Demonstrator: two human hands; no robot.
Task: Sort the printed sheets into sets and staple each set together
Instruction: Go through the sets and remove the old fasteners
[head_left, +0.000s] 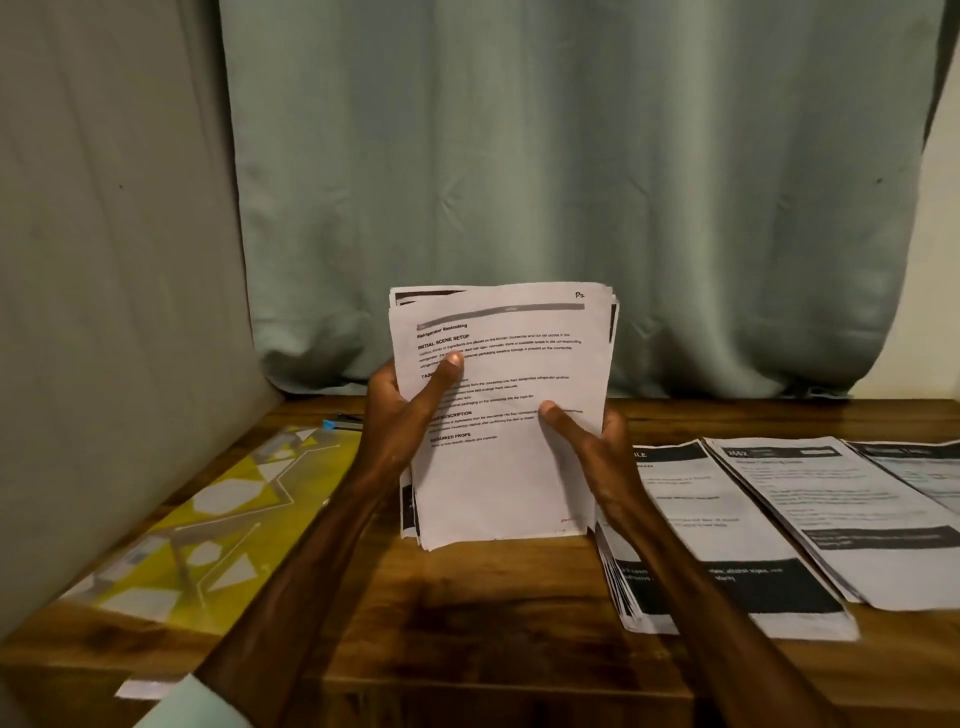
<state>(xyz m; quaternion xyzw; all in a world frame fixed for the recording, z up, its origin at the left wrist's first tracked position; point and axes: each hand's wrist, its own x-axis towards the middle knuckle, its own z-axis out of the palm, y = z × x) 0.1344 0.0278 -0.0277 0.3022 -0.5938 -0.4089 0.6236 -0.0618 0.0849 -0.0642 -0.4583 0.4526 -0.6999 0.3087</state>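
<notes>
I hold a stack of printed sheets (509, 457) upright over the middle of the wooden table (467, 597). My left hand (410, 410) grips its left edge, thumb across the front page. My right hand (592, 441) grips the right edge, thumb on the text. The front page is headed "Refrigerator Restocking". Three piles of printed sheets lie flat on the right: a near pile (727, 571), a middle pile (841, 519) and a far-right pile (919, 467) cut off by the frame. A blue-tipped object, perhaps a stapler (340, 423), lies at the back left.
A yellow folder with white shapes (208, 519) lies along the table's left side, against a grey wall. A green curtain (571, 182) hangs behind the table. A small white slip (145, 688) sits at the near left edge.
</notes>
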